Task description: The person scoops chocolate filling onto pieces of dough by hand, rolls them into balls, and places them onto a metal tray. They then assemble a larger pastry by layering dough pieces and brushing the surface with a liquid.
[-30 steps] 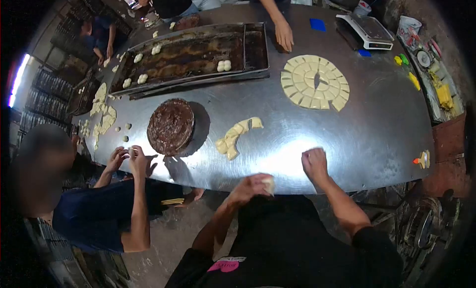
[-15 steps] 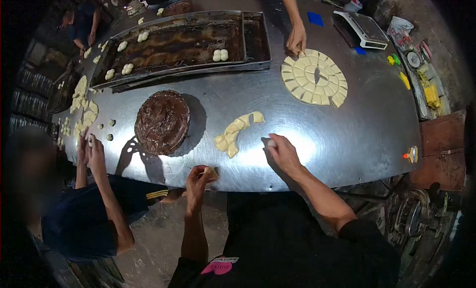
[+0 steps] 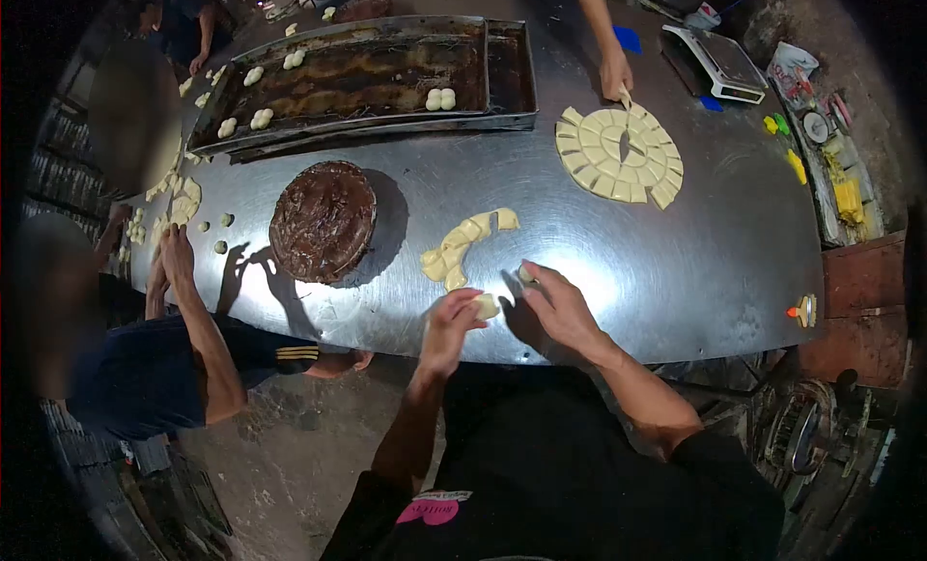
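My left hand (image 3: 452, 327) pinches a small flat piece of pale dough (image 3: 487, 307) just above the metal table. A little to its right, my right hand (image 3: 564, 312) is closed round a small pale dough ball (image 3: 526, 271), part of which shows by the fingertips. Beyond both hands lies a curved row of cut dough pieces (image 3: 467, 238). To the left stands a round container heaped with glossy dark-brown paste (image 3: 323, 218).
Dough balls in clusters sit in a long dark baking tray (image 3: 386, 73). Another person's hand (image 3: 615, 73) is at a round, cut sheet of dough (image 3: 606, 170). A scale (image 3: 719, 64) stands far right. A co-worker's hands (image 3: 174, 257) work at left.
My left hand has moved right and forward with the dough piece, close to my right hand. At the round sheet, the other person's hand has lifted a strip of dough. The view has shifted slightly.
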The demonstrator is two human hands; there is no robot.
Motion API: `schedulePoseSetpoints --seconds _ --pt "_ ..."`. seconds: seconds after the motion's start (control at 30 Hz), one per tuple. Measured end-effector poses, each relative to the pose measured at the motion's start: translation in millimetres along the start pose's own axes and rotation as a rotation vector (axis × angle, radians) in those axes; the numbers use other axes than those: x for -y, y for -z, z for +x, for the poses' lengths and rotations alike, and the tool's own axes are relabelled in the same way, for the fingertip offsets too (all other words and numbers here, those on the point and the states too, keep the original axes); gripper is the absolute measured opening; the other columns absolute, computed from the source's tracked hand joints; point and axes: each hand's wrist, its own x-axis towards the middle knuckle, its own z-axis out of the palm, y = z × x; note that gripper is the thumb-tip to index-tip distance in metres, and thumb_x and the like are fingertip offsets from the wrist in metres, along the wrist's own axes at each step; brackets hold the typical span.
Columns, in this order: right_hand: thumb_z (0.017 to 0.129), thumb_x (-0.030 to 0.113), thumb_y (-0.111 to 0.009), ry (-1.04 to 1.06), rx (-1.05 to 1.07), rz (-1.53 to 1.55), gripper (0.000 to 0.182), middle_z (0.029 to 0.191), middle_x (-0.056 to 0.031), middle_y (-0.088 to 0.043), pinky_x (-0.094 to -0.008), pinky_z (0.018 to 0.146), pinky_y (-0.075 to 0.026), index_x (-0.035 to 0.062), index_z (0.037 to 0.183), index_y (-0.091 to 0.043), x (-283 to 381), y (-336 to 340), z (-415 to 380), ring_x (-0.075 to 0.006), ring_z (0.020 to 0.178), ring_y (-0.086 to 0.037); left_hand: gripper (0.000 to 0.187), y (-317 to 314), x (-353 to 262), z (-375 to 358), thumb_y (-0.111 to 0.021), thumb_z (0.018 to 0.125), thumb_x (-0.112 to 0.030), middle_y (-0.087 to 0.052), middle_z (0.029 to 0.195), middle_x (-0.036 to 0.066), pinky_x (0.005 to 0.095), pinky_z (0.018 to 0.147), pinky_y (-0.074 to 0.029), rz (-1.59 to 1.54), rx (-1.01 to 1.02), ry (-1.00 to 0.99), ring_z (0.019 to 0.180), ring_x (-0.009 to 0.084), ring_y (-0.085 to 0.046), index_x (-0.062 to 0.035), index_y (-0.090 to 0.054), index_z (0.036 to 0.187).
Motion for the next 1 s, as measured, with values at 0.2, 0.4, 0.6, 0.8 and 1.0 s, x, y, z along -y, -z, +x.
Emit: schedulePoseSetpoints --seconds 0.2,0.4,0.6,0.8,1.0 --pt "0.087 0.015 -0.062 -0.13 0.053 0.209 0.032 0.097 -0.0152 -0.066 -0.0285 0.07 -0.051 0.0005 0.115 -0.057 21.8 21.9 -8.2 -0.018 0.077 -0.065 0.022 -60.5 -6.3 11.3 -0.057 0.089 -0.007 -0.062 0.098 0.01 0.0289 0.078 -0.053 -0.062 0.167 -0.112 0.089 0.0157 -0.062 0.002 -0.054 0.11" --pt "0.083 0.003 -0.065 -0.363 0.162 0.914 0.019 0.087 -0.0105 -0.064 -0.0247 0.066 -0.053 -0.0008 0.1 -0.058 33.1 18.2 -4.0 -0.014 0.074 -0.062 0.018 -39.0 -24.1 -0.2 -0.058 0.088 -0.006 -0.063 0.096 0.009 0.0242 0.062 -0.049 -0.092 0.065 -0.106 0.08 0.0121 -0.061 0.0002 -0.058 0.104" --pt "0.088 0.005 -0.059 -0.419 0.026 1.335 0.042 0.101 -0.0106 -0.062 -0.0298 0.081 -0.048 0.0029 0.127 -0.045 53.5 -44.0 26.3 -0.0155 0.091 -0.059 0.037 -23.3 2.3 -9.5 -0.043 0.097 -0.018 -0.059 0.118 0.009 0.0303 0.085 -0.05 -0.027 -0.199 -0.272 0.102 0.0178 -0.059 0.0008 -0.05 0.128" --pt "0.085 0.0 -0.057 -0.442 0.185 1.062 0.038 0.101 -0.0097 -0.06 -0.0297 0.079 -0.047 0.002 0.122 -0.047 72.5 -121.4 85.1 -0.0153 0.093 -0.058 0.041 26.8 -6.5 -36.3 -0.053 0.093 -0.02 -0.051 0.132 0.015 0.0283 0.088 -0.045 0.538 -0.458 -0.421 0.117 0.0196 -0.05 -0.0026 -0.05 0.13" --pt "0.076 -0.006 -0.052 0.649 0.229 -0.235 0.04 0.097 -0.019 -0.063 -0.0412 0.074 -0.048 0.0026 0.116 -0.05 106.0 -188.5 178.1 -0.0327 0.089 -0.061 0.027 117.1 -7.9 -61.0 -0.057 0.09 -0.014 -0.061 0.117 0.012 0.0288 0.083 -0.048 0.349 -0.519 -0.317 0.102 0.0211 -0.06 -0.0034 -0.061 0.115"
